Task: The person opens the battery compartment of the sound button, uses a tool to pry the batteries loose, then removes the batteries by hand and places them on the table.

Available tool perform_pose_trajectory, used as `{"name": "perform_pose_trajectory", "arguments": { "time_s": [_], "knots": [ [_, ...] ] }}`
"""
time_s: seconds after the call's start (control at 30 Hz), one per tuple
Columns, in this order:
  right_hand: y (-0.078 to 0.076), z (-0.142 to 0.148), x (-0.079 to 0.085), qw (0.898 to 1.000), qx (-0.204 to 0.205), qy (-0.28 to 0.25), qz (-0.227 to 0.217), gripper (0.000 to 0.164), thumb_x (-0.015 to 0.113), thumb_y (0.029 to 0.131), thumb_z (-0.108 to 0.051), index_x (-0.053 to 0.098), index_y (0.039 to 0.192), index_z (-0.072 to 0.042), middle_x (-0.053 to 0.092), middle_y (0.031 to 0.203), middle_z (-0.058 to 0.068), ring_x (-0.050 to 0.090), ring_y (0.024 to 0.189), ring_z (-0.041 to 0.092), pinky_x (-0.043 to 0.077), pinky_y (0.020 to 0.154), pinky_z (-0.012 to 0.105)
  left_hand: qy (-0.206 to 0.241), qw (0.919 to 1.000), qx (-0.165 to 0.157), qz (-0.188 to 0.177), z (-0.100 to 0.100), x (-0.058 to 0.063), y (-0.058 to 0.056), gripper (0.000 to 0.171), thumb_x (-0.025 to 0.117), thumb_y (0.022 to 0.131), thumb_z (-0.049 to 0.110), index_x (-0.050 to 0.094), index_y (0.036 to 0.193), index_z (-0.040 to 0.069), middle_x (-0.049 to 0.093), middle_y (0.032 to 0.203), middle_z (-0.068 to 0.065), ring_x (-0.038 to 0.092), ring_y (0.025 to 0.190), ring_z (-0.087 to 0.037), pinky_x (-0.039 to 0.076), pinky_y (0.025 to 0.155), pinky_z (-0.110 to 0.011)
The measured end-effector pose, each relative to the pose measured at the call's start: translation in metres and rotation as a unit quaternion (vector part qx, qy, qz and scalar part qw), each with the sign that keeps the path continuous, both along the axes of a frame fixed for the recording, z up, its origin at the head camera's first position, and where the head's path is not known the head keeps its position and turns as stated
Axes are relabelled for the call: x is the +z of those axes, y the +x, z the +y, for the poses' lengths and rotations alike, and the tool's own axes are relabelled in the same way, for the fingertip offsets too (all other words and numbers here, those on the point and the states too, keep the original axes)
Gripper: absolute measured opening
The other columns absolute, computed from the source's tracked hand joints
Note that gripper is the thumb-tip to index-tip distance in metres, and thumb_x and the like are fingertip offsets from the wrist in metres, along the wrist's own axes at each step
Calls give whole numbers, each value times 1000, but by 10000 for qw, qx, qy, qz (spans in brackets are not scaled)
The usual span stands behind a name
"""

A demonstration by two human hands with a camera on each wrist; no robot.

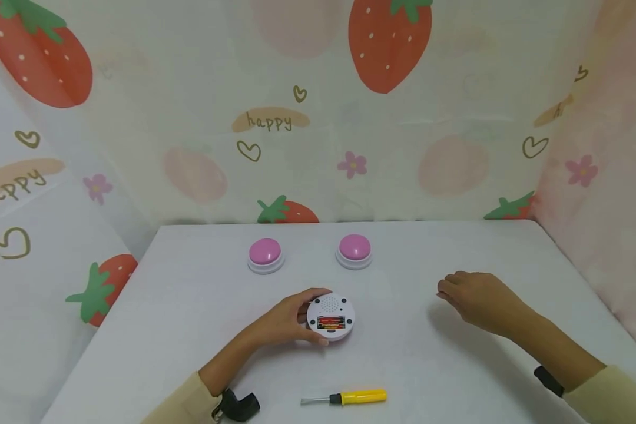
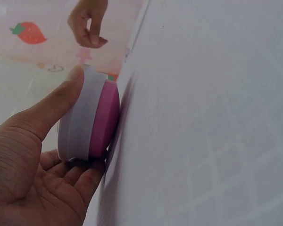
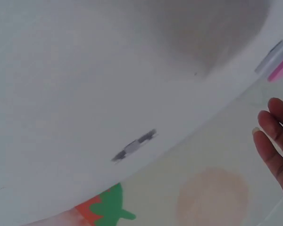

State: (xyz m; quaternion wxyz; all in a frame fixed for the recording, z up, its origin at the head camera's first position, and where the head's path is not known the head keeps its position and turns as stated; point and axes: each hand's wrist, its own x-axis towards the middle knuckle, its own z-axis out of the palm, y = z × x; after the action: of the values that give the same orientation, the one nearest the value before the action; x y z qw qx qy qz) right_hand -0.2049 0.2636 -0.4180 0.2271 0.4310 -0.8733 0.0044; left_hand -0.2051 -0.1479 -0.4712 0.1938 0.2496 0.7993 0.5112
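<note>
My left hand (image 1: 283, 321) grips a round push button (image 1: 331, 304) by its rim, thumb on the near side and fingers on the far side. Its white underside faces up, showing an uncovered battery compartment (image 1: 331, 322) with red and black batteries. In the left wrist view, its pink cap (image 2: 105, 120) points toward the table, close to the surface. Over the right part of the table hovers my right hand (image 1: 477, 297), its fingers loosely bent and holding nothing. The right wrist view catches only some of its fingers (image 3: 273, 150) at the edge.
Two more pink-capped push buttons, left (image 1: 265, 254) and right (image 1: 354, 250), stand cap up toward the table's back. A yellow-handled screwdriver (image 1: 357, 397) lies near the front. A blurred dark and grey strip (image 3: 133, 145) shows on the white table (image 1: 191, 282). Strawberry-print cloth (image 1: 392, 135) surrounds it.
</note>
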Motion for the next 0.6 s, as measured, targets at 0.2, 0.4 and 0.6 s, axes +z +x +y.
{"name": "perform_pose_trajectory", "arguments": {
  "time_s": [0.2,0.4,0.6],
  "knots": [
    [18,-37,5,9995,266,43,-148,19,87,77,-9,71,88,-9,64,77,-4,59,67,9,55,58,23,-17,10000,-1,-8,0,1,1,89,92,76,22,45,152,20,53,147,-1,55,128,-20,45,107,-26],
    [37,-68,5,9980,448,105,-430,16,86,81,-16,71,87,-14,65,80,-7,56,67,8,54,58,21,-13,10000,-40,-15,-1,0,1,89,92,76,22,44,152,19,52,147,-1,55,130,-19,45,107,-26],
    [55,-96,10,9958,607,192,-653,15,84,84,-21,70,89,-17,66,82,-8,57,68,7,55,61,19,-56,10000,-5,12,0,3,2,91,92,75,21,44,152,16,53,147,-1,55,130,-19,45,108,-27]
  ]
}}
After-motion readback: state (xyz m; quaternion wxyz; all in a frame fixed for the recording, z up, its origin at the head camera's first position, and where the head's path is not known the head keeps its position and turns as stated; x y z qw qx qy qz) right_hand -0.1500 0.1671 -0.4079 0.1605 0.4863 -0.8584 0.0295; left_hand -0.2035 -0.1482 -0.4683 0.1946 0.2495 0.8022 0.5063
